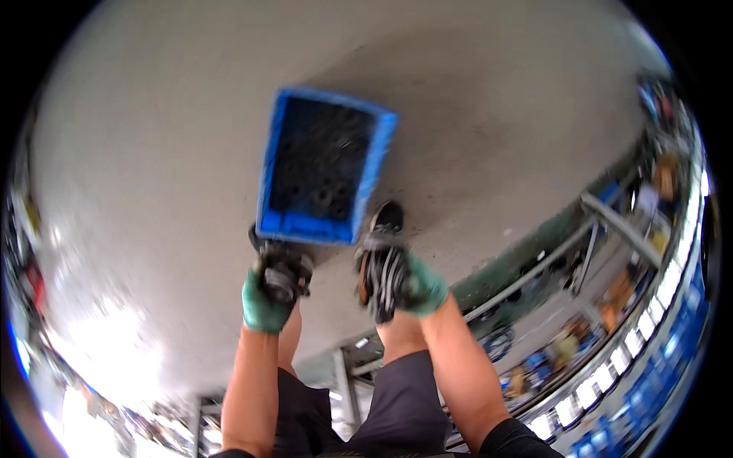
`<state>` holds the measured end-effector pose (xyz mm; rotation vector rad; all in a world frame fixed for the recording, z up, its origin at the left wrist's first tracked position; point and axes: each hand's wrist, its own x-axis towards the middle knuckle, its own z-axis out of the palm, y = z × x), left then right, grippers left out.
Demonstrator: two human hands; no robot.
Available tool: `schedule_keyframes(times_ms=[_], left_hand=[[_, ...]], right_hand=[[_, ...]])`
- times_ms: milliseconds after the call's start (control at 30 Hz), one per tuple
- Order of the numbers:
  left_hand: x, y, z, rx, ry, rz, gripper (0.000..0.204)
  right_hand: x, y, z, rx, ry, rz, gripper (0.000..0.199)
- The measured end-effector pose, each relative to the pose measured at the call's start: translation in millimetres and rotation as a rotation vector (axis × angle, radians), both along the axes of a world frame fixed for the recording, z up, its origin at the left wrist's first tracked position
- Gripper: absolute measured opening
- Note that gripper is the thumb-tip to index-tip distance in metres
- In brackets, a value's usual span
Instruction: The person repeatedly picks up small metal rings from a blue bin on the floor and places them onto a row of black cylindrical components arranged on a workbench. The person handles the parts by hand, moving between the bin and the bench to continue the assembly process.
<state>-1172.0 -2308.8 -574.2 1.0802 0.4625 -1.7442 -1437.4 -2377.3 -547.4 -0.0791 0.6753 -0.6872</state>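
My left hand [267,299], in a green glove with dark fingers, is closed around dark, round metal parts [282,284] just below the near edge of a blue plastic crate [368,183]. To its right, my right hand [405,284] wears the same kind of glove and is curled in front of my right shoe. Dark, streaked shapes show at its fingers; blur hides what exactly it grips. Inside the crate lie several dark ring-shaped parts [324,197], some with a hole in the middle. Neither hand touches the crate as far as I can see.
The crate stands on a grey concrete floor [175,137]. My shoes [389,217] are close to its near side. At the right runs a metal-framed rack [622,229] with boxes and loose items. Blue bins [649,401] line the lower right rim.
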Motion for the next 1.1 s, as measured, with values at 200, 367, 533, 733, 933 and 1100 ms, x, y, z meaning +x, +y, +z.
schedule_keyframes(times_ms=[200, 367, 533, 733, 933, 1100], left_hand=[[-69, -51, 195, 0.106, 0.094, -0.512, 0.039], [-140, -102, 322, -0.051, -0.12, -0.748, 0.034], [-268, -140, 401, -0.208, -0.237, -0.603, 0.033], [-448, -164, 439, -0.356, 0.11, -1.039, 0.031], [-626, -141, 474, -0.236, 0.214, -1.32, 0.033], [-744, -139, 452, -0.157, 0.466, -1.566, 0.035]], right_hand=[[-101, 110, 236, 0.076, -0.159, -0.312, 0.084], [-178, 174, 351, 0.05, -0.114, -0.665, 0.068], [-257, 246, 437, -0.079, -0.164, -1.146, 0.066], [-353, 318, 465, -0.177, -0.049, -1.734, 0.058], [-430, 386, 465, -0.186, 0.001, -2.263, 0.051], [-478, 436, 454, -0.426, 0.111, -2.565, 0.007]])
